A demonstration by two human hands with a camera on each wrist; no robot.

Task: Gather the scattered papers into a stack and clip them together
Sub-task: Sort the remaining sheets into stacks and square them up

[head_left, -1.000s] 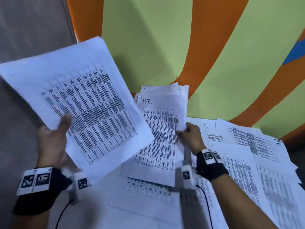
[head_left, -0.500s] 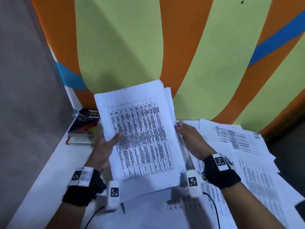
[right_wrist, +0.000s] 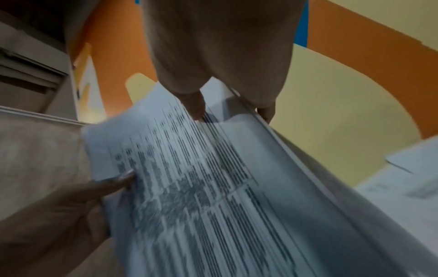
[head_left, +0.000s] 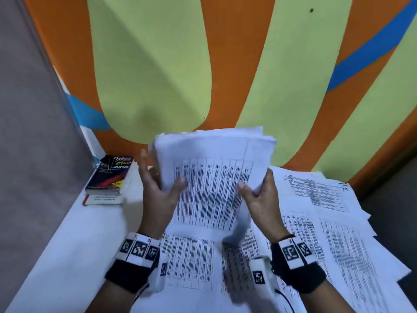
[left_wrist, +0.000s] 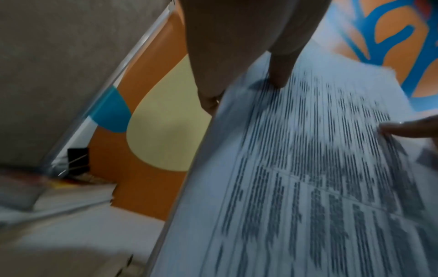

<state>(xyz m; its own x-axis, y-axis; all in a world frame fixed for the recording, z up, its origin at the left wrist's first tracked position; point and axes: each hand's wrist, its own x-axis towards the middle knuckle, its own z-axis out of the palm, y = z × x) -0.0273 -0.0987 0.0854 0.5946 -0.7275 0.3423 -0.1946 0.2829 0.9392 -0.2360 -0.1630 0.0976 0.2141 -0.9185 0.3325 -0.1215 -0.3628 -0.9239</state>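
Two hands on one bundle, and we sweep across from the left. Far left, books [head_left: 108, 179] lie by the wall, and the left-wrist view shows what looks like a black clip [left_wrist: 78, 159] near them, untouched. Next, the left hand [head_left: 158, 190] takes the stack [head_left: 212, 177] by its left edge, thumb on the printed face, fingers behind. The stack stands tilted up off the table [head_left: 74, 245], its edges ragged and the lower right corner curling. Then the right hand [head_left: 261, 199] pinches the right edge, thumb in front, fingers wrapped behind. Further right, loose sheets [head_left: 327, 213] lie fanned over the table, with more under the wrists. My read: this is the gathering step, only partly done. Next up, I'd say, the stack needs squaring, then one hand must let go to reach those loose sheets while the other holds firm, or the bundle could splay.
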